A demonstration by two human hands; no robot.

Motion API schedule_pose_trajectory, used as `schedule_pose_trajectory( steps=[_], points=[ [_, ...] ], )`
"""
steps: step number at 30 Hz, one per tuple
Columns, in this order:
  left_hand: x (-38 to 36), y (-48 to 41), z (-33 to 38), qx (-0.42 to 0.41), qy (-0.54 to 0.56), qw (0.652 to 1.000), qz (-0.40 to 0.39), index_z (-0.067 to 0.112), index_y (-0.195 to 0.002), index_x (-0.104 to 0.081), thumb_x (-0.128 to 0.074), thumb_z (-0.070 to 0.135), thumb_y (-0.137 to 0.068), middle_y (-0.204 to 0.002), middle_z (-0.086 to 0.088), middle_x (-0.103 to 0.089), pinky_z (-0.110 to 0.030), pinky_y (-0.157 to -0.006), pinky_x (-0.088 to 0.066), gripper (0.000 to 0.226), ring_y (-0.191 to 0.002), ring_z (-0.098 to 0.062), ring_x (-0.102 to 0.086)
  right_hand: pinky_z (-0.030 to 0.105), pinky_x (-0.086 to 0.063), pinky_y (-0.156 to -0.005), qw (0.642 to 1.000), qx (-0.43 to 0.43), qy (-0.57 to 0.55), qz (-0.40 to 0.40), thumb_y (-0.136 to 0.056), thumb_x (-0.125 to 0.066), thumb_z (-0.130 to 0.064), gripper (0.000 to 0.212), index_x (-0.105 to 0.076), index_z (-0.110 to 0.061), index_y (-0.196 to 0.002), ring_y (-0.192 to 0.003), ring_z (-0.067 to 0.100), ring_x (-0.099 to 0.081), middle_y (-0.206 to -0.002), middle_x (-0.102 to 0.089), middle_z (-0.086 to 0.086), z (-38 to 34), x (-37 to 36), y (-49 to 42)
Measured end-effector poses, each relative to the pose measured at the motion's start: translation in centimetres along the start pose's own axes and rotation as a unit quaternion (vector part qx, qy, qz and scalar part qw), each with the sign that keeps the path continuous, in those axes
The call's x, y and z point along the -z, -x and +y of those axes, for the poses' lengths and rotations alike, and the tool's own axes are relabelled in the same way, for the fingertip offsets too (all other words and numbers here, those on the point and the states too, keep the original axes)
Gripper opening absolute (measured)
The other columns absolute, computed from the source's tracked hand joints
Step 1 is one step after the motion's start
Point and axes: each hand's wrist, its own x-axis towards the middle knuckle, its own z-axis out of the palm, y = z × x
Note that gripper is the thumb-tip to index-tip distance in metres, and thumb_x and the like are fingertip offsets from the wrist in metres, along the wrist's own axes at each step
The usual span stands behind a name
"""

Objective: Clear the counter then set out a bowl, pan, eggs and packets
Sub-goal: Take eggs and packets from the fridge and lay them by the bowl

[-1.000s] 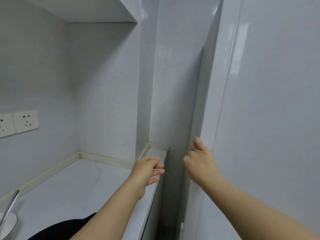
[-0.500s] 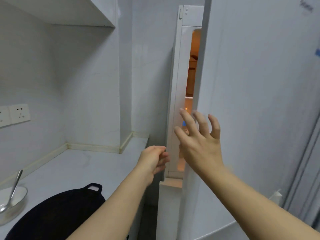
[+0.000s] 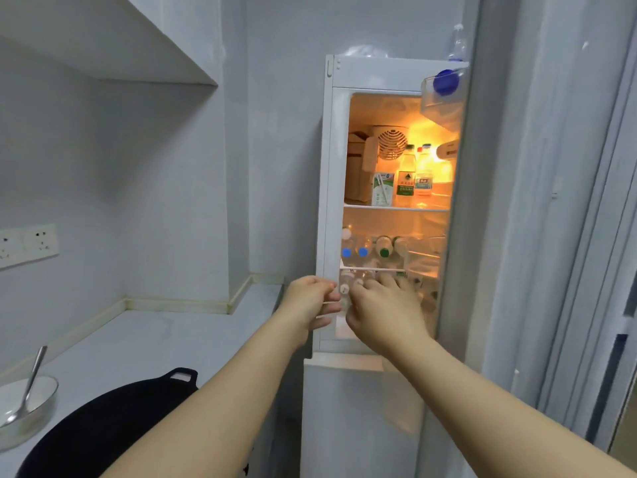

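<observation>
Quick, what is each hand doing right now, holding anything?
Left hand: loosely curled beside the fridge frame, holding nothing.
Right hand: open, fingers spread, reaching into the fridge's lowest shelf; empty.

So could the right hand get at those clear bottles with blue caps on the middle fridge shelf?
Probably yes: the fridge door stands open, and the right hand is just below the blue-capped bottles, with nothing between them.

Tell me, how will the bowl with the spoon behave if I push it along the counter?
The bowl would probably slide easily, since the counter looks smooth. The spoon leans loose on its rim, so it may rattle or swing. The bowl looks ceramic or glass, likely breakable.
</observation>
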Motion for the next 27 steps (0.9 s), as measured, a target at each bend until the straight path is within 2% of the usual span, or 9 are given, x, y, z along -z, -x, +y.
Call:
schedule_pose_trajectory(
  steps=[1, 3, 7, 10, 13, 16, 19, 24, 27],
  points=[
    [-0.1, -0.7, 0.0, -0.003, -0.012, 1.0, 0.005, 0.017, -0.097, -0.058, -0.042, 0.018, -0.097, -0.082, 0.001, -0.062, -0.025, -0.07, -0.049, 0.016, -0.072, -0.01, -0.061, 0.037, -0.04, -0.09, 0.999, -0.014, -0.02, -0.029, -0.088, -0.043, -0.025, 0.027, -0.067, -0.016, -0.098, -0.106, 0.03, -0.056, -0.104, -0.069, 0.007, 0.3, -0.6, -0.3],
    [-0.4, -2.6, 0.0, -0.007, -0.038, 0.999, 0.01, 0.02, -0.089, -0.057, -0.042, 0.018, -0.097, -0.083, 0.0, -0.062, -0.024, -0.066, -0.047, 0.017, -0.071, -0.01, -0.06, 0.037, -0.036, -0.092, 0.993, -0.06, -0.072, -0.074, -0.092, -0.038, -0.027, 0.028, -0.061, -0.017, -0.103, -0.112, 0.027, -0.05, -0.113, -0.064, 0.005, 0.9, -1.9, -1.3],
    [-1.2, -7.2, 0.3, -0.009, -0.074, 0.997, 0.013, 0.021, -0.081, -0.055, -0.044, 0.017, -0.096, -0.082, -0.001, -0.061, -0.025, -0.063, -0.046, 0.019, -0.069, -0.011, -0.059, 0.033, -0.037, -0.076, 0.975, -0.142, -0.144, -0.088, -0.089, -0.041, -0.024, 0.016, -0.053, -0.018, -0.081, -0.088, 0.026, -0.053, -0.1, -0.067, 0.007, 2.4, -5.1, -4.1],
    [-2.0, -11.6, 0.8, -0.024, -0.093, 0.995, -0.002, 0.018, -0.084, -0.056, -0.044, 0.015, -0.095, -0.077, 0.0, -0.059, -0.024, -0.062, -0.044, 0.017, -0.067, -0.012, -0.057, 0.03, -0.035, -0.07, 0.956, -0.204, -0.181, -0.104, -0.09, -0.042, -0.025, 0.022, -0.062, -0.017, -0.086, -0.086, 0.025, -0.055, -0.092, -0.067, 0.004, 3.3, -7.4, -7.4],
    [-2.8, -15.9, 1.7, -0.046, -0.107, 0.993, -0.026, 0.016, -0.085, -0.055, -0.044, 0.015, -0.095, -0.074, 0.001, -0.057, -0.024, -0.06, -0.042, 0.015, -0.064, -0.011, -0.054, 0.027, -0.036, -0.067, 0.932, -0.25, -0.239, -0.109, -0.091, -0.042, -0.026, 0.021, -0.06, -0.016, -0.089, -0.084, 0.025, -0.054, -0.086, -0.06, 0.004, 4.5, -8.9, -11.1],
    [-3.2, -20.2, 3.1, -0.071, -0.108, 0.991, -0.038, 0.018, -0.079, -0.054, -0.043, 0.012, -0.094, -0.073, 0.001, -0.057, -0.022, -0.058, -0.039, 0.019, -0.062, -0.012, -0.054, 0.033, -0.046, -0.077, 0.911, -0.289, -0.279, -0.087, -0.09, -0.044, -0.028, 0.021, -0.06, -0.016, -0.087, -0.092, 0.03, -0.059, -0.098, -0.063, 0.009, 6.7, -10.8, -15.6],
    [-4.1, -25.2, 5.5, -0.111, -0.121, 0.985, -0.043, 0.02, -0.079, -0.056, -0.041, 0.009, -0.092, -0.076, -0.001, -0.059, -0.023, -0.057, -0.042, 0.023, -0.065, -0.015, -0.057, 0.037, -0.051, -0.083, 0.896, -0.33, -0.293, -0.042, -0.085, -0.046, -0.03, 0.018, -0.06, -0.021, -0.079, -0.093, 0.031, -0.061, -0.097, -0.067, 0.01, 9.1, -12.5, -20.4],
    [-7.2, -30.2, 7.8, -0.173, -0.142, 0.971, -0.082, 0.019, -0.09, -0.057, -0.045, 0.008, -0.092, -0.089, -0.003, -0.06, -0.034, -0.073, -0.054, 0.017, -0.08, -0.021, -0.062, 0.037, -0.052, -0.077, 0.872, -0.353, -0.339, -0.012, -0.087, -0.048, -0.021, 0.014, -0.06, -0.016, -0.09, -0.084, 0.025, -0.06, -0.088, -0.064, 0.007, 12.3, -14.5, -25.1],
    [-9.3, -32.6, 8.5, -0.205, -0.148, 0.964, -0.077, 0.02, -0.097, -0.056, -0.048, 0.01, -0.092, -0.106, -0.004, -0.06, -0.032, -0.079, -0.056, 0.014, -0.095, -0.022, -0.064, 0.031, -0.046, -0.068, 0.865, -0.355, -0.353, 0.023, -0.089, -0.048, -0.018, 0.011, -0.058, -0.014, -0.09, -0.074, 0.018, -0.055, -0.085, -0.061, 0.005, 14.7, -15.5, -27.0]
  ],
)
